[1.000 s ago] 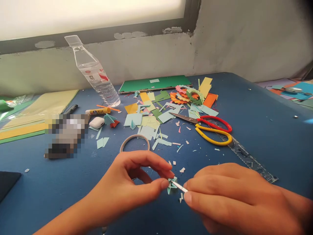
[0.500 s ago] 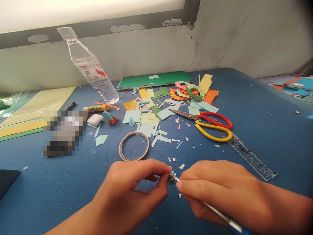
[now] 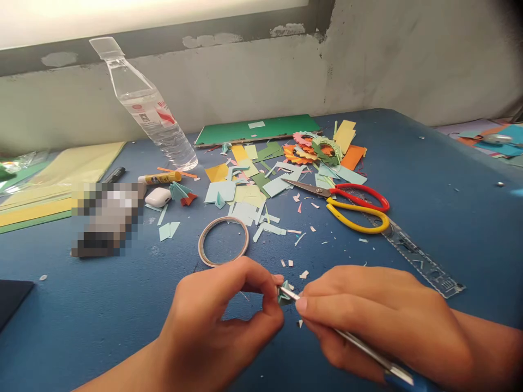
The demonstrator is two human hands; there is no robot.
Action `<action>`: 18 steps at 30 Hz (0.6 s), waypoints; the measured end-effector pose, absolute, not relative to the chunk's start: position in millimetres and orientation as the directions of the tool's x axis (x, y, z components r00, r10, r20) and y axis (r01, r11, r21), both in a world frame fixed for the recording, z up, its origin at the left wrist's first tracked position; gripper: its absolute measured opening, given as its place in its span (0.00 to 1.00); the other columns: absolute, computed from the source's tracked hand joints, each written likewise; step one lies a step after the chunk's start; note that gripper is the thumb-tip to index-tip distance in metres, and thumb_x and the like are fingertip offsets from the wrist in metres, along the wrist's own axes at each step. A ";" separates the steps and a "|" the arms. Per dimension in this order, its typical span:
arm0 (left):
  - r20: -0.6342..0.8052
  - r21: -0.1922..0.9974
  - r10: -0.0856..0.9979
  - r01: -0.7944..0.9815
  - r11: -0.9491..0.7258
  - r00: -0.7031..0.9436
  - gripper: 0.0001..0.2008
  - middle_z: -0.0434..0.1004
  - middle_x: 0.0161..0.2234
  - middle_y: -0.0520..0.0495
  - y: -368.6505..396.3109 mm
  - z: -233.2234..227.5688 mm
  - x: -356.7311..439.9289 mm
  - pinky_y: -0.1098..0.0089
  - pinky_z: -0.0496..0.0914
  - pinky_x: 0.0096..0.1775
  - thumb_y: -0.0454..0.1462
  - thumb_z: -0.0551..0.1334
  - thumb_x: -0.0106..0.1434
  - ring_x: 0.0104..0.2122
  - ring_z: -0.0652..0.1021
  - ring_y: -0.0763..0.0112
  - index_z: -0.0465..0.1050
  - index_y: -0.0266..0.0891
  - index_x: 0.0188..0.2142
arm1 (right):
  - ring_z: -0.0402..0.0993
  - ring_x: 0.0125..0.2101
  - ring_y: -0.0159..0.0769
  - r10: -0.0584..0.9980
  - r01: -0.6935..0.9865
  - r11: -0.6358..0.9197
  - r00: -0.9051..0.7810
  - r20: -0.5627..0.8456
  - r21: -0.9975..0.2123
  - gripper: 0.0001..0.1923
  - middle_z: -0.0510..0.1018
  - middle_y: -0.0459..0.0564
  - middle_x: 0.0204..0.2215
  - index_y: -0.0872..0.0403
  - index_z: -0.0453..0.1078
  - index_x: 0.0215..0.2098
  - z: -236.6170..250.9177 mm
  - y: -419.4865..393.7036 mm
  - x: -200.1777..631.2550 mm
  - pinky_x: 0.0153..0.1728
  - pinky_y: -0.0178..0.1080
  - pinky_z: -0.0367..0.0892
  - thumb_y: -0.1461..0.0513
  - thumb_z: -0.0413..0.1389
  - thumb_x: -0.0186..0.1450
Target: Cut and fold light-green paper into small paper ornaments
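Note:
My left hand [image 3: 220, 321] pinches a small folded piece of pale teal paper [image 3: 284, 292] between thumb and forefinger, low over the blue table [image 3: 429, 174]. My right hand [image 3: 376, 321] grips a thin metal tool [image 3: 359, 344] with a blue end; its tip touches the teal paper. Both hands meet at the bottom centre of the view.
A tape ring [image 3: 223, 241] lies just beyond my hands. Red and yellow scissors [image 3: 351, 204] rest on a clear ruler [image 3: 412, 253]. Paper scraps [image 3: 249, 196], a glue stick [image 3: 160, 177], a white earbud case [image 3: 158, 197], a tilted water bottle [image 3: 149, 111] and coloured sheets [image 3: 61, 185] lie farther back.
My right hand has shifted its grip so more of the tool's shaft shows. The pinch on the teal paper has tightened, and the view has tilted slightly downward.

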State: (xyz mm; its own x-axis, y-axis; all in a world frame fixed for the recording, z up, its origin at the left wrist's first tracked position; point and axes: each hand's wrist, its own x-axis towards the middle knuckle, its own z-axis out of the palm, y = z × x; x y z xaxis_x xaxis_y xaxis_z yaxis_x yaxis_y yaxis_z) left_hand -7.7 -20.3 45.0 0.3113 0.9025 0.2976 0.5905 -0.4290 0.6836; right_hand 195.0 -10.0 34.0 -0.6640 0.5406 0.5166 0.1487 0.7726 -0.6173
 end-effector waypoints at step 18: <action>0.256 0.802 0.938 0.490 -0.341 0.235 0.10 0.79 0.24 0.59 -23.6 51.0 -4.1 0.84 0.72 0.30 0.25 0.62 0.49 0.25 0.81 0.77 0.67 0.43 0.22 | 0.76 0.25 0.31 0.364 0.286 0.929 -0.590 0.720 -0.234 0.11 0.78 0.48 0.24 0.58 0.73 0.36 26.8 -14.2 194.9 0.24 0.29 0.72 0.65 0.48 0.69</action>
State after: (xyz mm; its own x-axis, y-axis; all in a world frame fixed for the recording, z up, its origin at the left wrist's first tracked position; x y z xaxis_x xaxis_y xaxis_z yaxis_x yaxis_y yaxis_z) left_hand -4.1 -23.6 51.0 0.2346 0.9379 0.2556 0.4898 -0.3412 0.8023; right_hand 194.9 -14.2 26.8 -0.5904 0.3638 0.7205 0.2862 0.9290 -0.2345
